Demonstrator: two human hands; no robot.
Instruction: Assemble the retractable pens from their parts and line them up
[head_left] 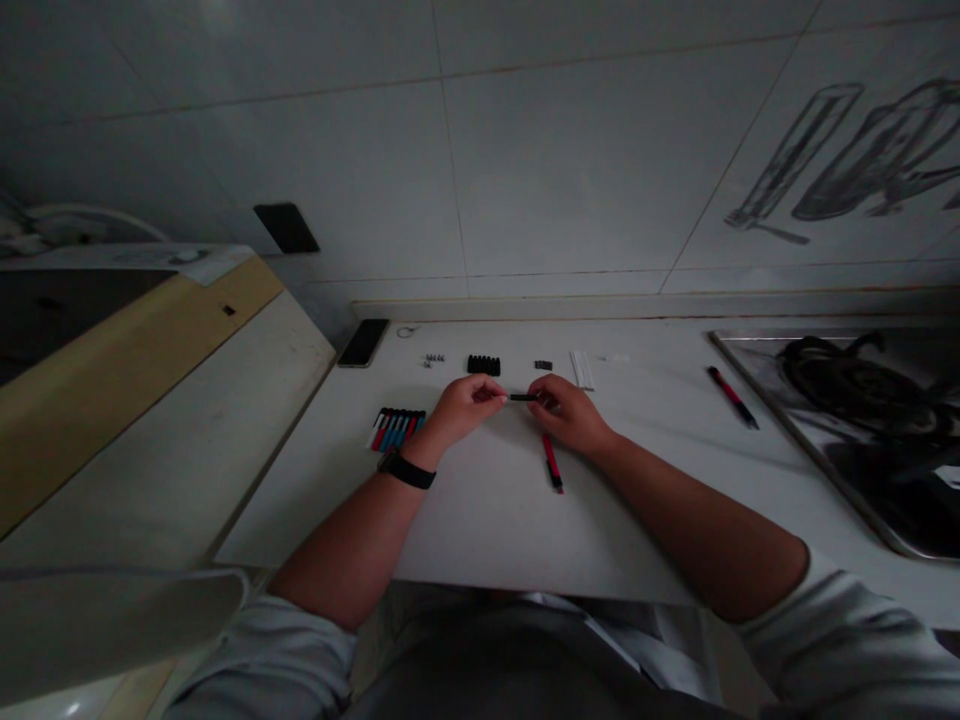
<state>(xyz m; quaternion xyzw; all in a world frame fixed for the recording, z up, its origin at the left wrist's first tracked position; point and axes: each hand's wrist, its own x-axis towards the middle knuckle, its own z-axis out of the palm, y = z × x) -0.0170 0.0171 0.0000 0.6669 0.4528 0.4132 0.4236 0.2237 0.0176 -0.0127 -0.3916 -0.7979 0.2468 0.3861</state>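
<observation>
Holding black piece (pixel 523 398) clear of edge (pixel 540 589)

Hands (pixel 466 408) pinching small black piece (pixel 523 398) above counter (pixel 480 530).

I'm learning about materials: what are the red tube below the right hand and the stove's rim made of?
The red tube looks like smooth plastic, judging by its even colour, though painted metal is possible. The stove's rim seems shiny metal, since it gleams.

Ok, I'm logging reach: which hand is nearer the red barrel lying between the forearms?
Right. The right hand is just beyond the far end of the red barrel; the left hand is farther off, beyond it and to its left.
</observation>
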